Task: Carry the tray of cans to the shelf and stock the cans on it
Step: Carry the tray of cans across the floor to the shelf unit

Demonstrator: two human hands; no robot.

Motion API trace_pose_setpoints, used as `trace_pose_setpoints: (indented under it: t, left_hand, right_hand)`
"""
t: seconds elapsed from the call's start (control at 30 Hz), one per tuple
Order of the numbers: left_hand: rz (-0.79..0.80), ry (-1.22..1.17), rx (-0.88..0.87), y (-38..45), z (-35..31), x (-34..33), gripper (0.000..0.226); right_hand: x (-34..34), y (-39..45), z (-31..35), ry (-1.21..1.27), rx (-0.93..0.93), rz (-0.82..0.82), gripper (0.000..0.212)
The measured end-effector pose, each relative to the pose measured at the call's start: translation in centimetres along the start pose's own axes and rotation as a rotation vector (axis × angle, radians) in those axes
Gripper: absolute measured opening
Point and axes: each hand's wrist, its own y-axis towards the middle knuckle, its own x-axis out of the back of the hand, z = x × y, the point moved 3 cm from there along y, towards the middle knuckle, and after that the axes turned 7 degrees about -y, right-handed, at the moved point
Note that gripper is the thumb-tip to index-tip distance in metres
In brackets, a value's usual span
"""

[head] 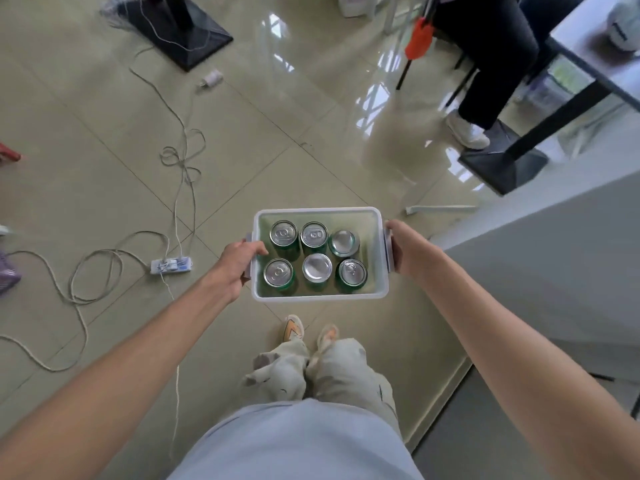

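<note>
Tray of white translucent plastic w/ rounded corners [385,285] is held level at arm's length over the glossy beige tiled floor [104,150], gripped at both short ends. Left hand [235,263] is wrapped round the grey side handle on the left end, thumb hooked over the rim onto the inside edge, other fingers hidden under. Right hand [405,245] is closed on the grey handle at the right end, fingers curled out of sight beneath, so grip is seen only from the back of the hand.

Six green drink cans w/ silver tops [315,259] are stood upright inside the tray in 2 rows of 3, close together but w/ small gaps. Pull tabs are seen on 4 lids: far left, far mid, near left, near right. Far right can and near mid can are shown w/ plain smooth ends, likely upside down.

Below the tray, the wearer's beige trousers and pale shoes w/ orange trim [294,329] are seen on the tiles. White power strip [171,265] w/ tangled grey-white cables [180,161] is lying on the floor to the left, well apart from the tray. Black square stand base [188,32] is seen upper left. Another person's dark trousers and white shoe [467,131] are seen upper right, beside a black table leg [561,116]. Grey-white ledge or counter surface [571,237] runs along the right, near the right forearm. Shelf cannot be identified for sure
</note>
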Motion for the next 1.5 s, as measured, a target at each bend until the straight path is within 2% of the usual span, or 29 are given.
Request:
trace_pose_setpoints:
  t: [0.13,0.33,0.43,0.5,0.6,0.8,1.0,1.13,1.27,1.4,1.5]
  left_hand:
    - [-0.065,-0.096,0.014,2.9,-3.6,0.4,0.015]
    - [-0.167,-0.234,0.051,7.0,-8.7,1.8,0.029]
    - [-0.205,-0.322,0.055,9.6,-11.7,3.2,0.021]
    - [-0.256,-0.362,0.067,11.0,-13.8,4.7,0.008]
    - [-0.329,-0.392,0.078,13.4,-17.0,7.5,0.011]
    - [-0.337,-0.441,0.036,18.3,-22.5,12.9,0.005]
    - [-0.379,-0.523,0.047,23.6,-28.7,18.8,0.016]
    - [-0.394,-0.571,0.04,27.1,-33.2,22.3,0.015]
    - [-0.476,-0.614,0.05,29.6,-37.5,25.5,0.011]
    - [-0.494,-0.678,0.035,32.4,-41.7,29.8,0.02]
    - [-0.515,-0.686,0.066,34.6,-45.0,32.9,0.037]
  right_hand:
    - [-1.7,3.6,6.6,-0.098,0.041,0.045,0.016]
    - [-5.9,8.2,15.9,-0.206,0.054,0.133,0.015]
    - [-8.6,9.9,20.6,-0.178,0.042,0.123,0.018]
    - [-11.1,10.8,23.5,-0.23,0.022,0.155,0.022]
    - [-15.3,12.5,27.9,-0.317,0.014,0.204,0.02]
    - [-23.8,15.3,36.1,-0.369,0.079,0.225,0.019]
    - [-32.1,18.5,44.8,-0.414,0.067,0.232,0.01]
    - [-38.0,20.5,50.7,-0.446,0.033,0.305,0.02]
    - [-44.1,21.7,56.9,-0.534,0.068,0.368,0.021]
    - [-50.1,22.1,62.4,-0.588,0.069,0.37,0.021]
    - [-54.4,22.8,66.2,-0.626,0.038,0.383,0.022]
